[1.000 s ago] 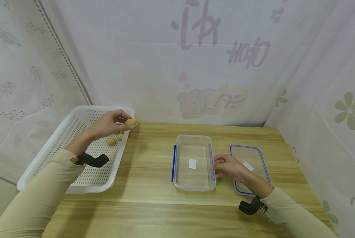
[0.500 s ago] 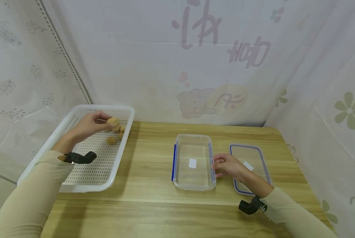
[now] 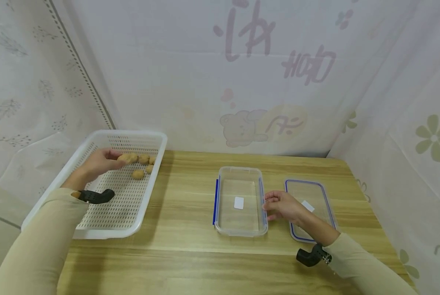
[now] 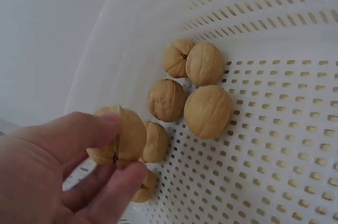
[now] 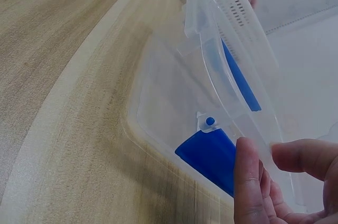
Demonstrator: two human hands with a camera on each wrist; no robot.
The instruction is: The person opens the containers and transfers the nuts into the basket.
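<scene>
My left hand [image 3: 99,164] is inside the white perforated plastic basket [image 3: 122,215], its thumb and fingers pinching a walnut [image 4: 129,137]. Several other walnuts [image 4: 207,112] lie on the basket floor beyond the held one, grouped near the basket's wall in the left wrist view. My right hand [image 3: 284,206] holds the right side wall of a clear plastic food container [image 3: 242,187], the thumb on the inner side and fingers outside by the blue latch [image 5: 208,155]. The container stands uncovered on the table, with a white label on its bottom.
A clear lid [image 3: 308,189] with a blue seal lies on the wooden table [image 3: 183,262], right of the container and partly under my right forearm. Printed cloth [image 3: 190,82] hangs behind the table and along both sides.
Holding the walnut, my left hand has moved left from the basket's right rim and lower into the basket. The right hand and container have stayed in place.
</scene>
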